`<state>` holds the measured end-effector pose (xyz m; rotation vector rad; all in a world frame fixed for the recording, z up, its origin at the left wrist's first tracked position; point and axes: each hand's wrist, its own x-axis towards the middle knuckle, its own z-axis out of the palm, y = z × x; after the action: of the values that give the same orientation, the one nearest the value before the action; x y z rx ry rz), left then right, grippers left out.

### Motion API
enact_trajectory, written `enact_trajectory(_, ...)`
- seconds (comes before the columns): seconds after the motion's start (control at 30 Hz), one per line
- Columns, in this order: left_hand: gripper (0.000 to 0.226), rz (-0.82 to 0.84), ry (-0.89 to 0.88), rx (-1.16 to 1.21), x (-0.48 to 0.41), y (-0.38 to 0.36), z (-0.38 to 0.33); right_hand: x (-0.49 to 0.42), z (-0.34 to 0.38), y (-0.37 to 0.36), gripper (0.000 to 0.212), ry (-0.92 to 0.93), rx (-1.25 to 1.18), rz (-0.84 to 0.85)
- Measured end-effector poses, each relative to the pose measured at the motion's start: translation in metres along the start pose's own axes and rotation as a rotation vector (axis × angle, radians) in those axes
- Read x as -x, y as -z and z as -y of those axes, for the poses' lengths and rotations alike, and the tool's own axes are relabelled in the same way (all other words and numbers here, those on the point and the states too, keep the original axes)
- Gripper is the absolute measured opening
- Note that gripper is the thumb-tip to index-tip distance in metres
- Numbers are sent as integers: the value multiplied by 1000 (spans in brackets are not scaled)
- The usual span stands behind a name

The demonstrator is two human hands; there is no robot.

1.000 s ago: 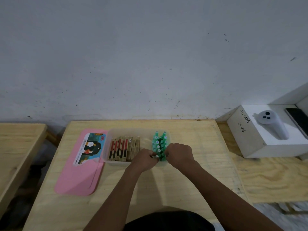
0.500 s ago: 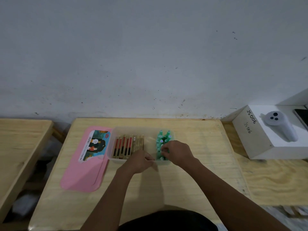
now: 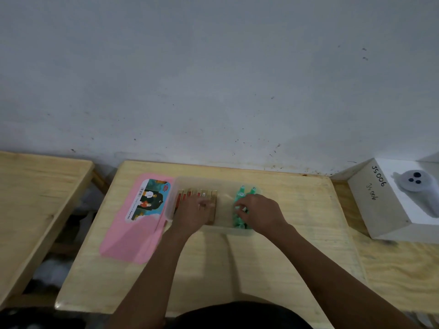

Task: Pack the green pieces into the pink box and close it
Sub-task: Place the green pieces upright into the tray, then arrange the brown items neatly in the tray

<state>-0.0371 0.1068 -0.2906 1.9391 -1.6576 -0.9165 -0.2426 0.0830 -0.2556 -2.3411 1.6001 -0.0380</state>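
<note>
A clear plastic box (image 3: 221, 230) stands at the middle of the wooden table (image 3: 304, 210). Its pink lid (image 3: 128, 241), with a picture label, lies flat against the box's left side. Several green pieces (image 3: 242, 194) stand packed in the right end of the box. My right hand (image 3: 260, 212) is over them, fingertips pinched on the ones near the front. A row of gold and red pieces (image 3: 190, 193) fills the left end. My left hand (image 3: 192, 216) lies over that row, fingers curled at its right edge; blur hides its grip.
A white box marked JS006 (image 3: 370, 198) sits to the right with a grey controller (image 3: 415, 184) on top. A second wooden table (image 3: 35, 186) stands to the left across a gap. The wall runs right behind the table.
My left hand has left the green pieces and moved left onto the gold and red row. My right hand has stayed on the green pieces. The camera has shifted a little.
</note>
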Motion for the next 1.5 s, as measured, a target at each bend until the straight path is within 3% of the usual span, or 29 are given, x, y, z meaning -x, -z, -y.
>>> enact_trajectory(0.07, 35, -272, 98, -78, -3, 14, 13, -4, 11, 0, 26, 12, -54, 2)
enact_trajectory(0.13, 43, -343, 264, -39, -2, 24, 24, -10, 25, -4, 24, 27, -108, 25)
enact_trajectory(0.2, 40, -278, 364, 56, -1, 31, 35, -19, 39, -12, 23, 15, -180, 81)
enact_trajectory(0.27, 23, -251, 347, 84, -1, 32, 48, -32, 51, -24, 22, -19, -247, 162)
enact_trajectory(0.4, 36, -242, 262, 48, 4, 38, 59, -56, 71, -45, 27, -93, -306, 290)
enact_trajectory(0.53, 37, -37, 222, 93, 5, 51, 70, -73, 92, -64, 38, -123, -180, 242)
enact_trajectory(0.63, 34, 24, 250, 204, 6, 56, 80, -82, 102, -72, 38, -232, -207, 218)
enact_trajectory(0.83, 34, 30, 279, 293, 9, 58, 76, -93, 111, -81, 25, -337, -446, 211)
enact_trajectory(1.03, 30, -10, 321, 345, 10, 54, 75, -93, 132, -88, 21, -232, -491, 217)
enact_trajectory(1.13, 30, -20, 321, 338, 10, 51, 75, -91, 134, -86, 30, -157, -452, 262)
enact_trajectory(1.2, 28, -14, 320, 343, 10, 52, 75, -88, 126, -81, 29, -158, -423, 202)
enact_trajectory(1.33, 30, -35, 316, 341, 4, 58, 75, -85, 97, -72, 31, -326, -327, 1)
enact_trajectory(1.5, 28, -70, 314, 322, 1, 60, 76, -83, 83, -73, 43, -436, -299, 261)
